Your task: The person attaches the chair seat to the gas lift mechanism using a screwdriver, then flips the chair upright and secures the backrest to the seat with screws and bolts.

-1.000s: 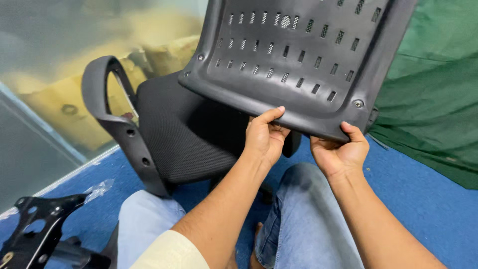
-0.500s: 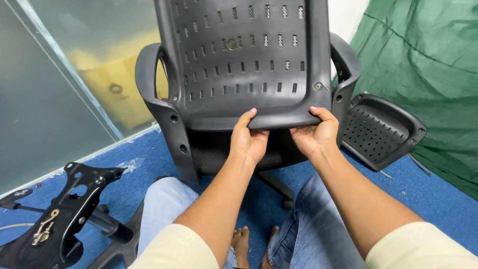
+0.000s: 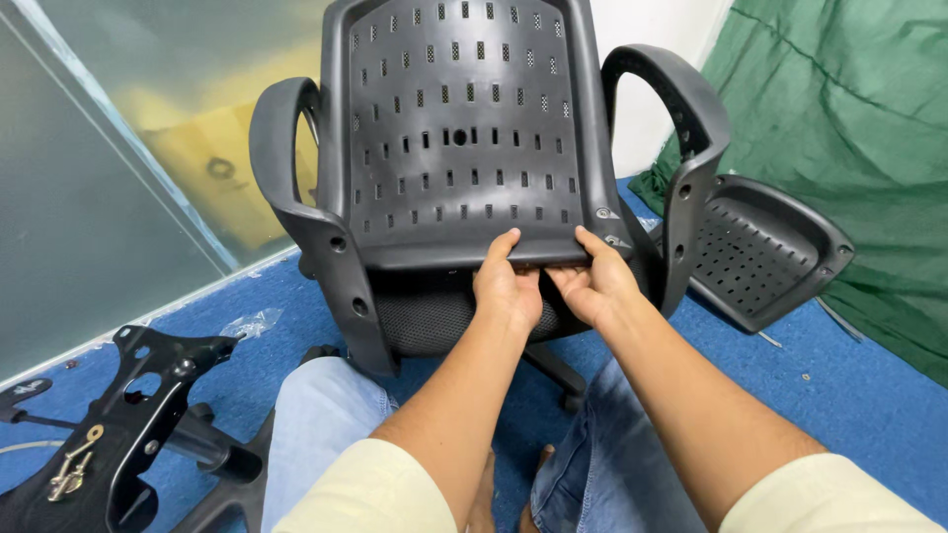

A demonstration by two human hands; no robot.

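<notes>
my left hand [image 3: 509,288] and right hand [image 3: 595,284] both pinching the chair back [image 3: 459,128] bottom edge | spare back panel [image 3: 760,252] close right | metal base [image 3: 109,434] near the carpet's [image 3: 869,385] left edge

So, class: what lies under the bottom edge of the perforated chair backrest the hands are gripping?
Under the backrest sits the mesh seat cushion. The left hand and right hand cover its middle, so any joint there cannot be seen.

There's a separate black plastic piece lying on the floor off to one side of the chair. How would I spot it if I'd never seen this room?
Start at the black office chair that both hands grip, then look past its armrest on the picture's right, toward the green cloth. There, on the blue carpet, lies a loose black shell. Unlike the metal base plate at lower left, it is a dished panel dotted with small holes.
</notes>
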